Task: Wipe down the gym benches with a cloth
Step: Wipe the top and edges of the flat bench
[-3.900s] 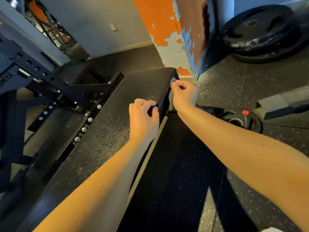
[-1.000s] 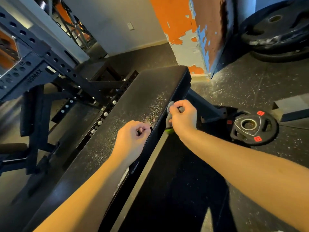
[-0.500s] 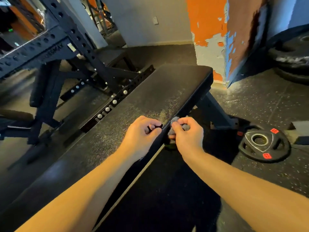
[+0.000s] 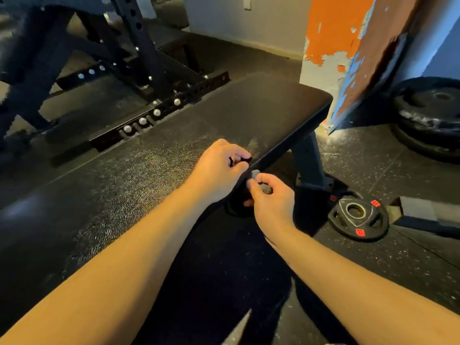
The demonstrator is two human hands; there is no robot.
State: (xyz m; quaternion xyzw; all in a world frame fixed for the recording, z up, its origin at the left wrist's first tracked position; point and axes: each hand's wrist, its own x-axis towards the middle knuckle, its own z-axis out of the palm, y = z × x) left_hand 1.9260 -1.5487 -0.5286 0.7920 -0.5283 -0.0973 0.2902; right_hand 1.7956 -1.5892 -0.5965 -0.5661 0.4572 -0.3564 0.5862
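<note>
Right fingers [image 4: 252,183]: curled, pinching a small grey wad of cloth [image 4: 264,188]; a pale corner of it pokes up against the long side edge of the gym bench [image 4: 174,155], just under the top lip. Right hand [image 4: 273,200] sits beside and slightly below the pad, knuckles outward. Left fingers [image 4: 237,155]: curled at the top rim of the pad, directly above the cloth; something dark sits between thumb and forefinger, but cannot tell whether they grip the rim or only rest on it. Left hand [image 4: 216,170] lies on the pad surface, touching or nearly touching the right. Pad top shows a pale speckled sheen around and behind the hands; cannot tell whether that is moisture, dust or wear. Bench leg [image 4: 308,160] stands beyond the hands; a small weight plate [image 4: 358,217] lies on the floor [image 4: 373,270] near it. Judgement: step in hand is wiping the side edge, with the left hand probably steadying. Next move calls for running the cloth along the edge with steady sideways pressure, keeping the wad from slipping out of so small a pinch.
</note>
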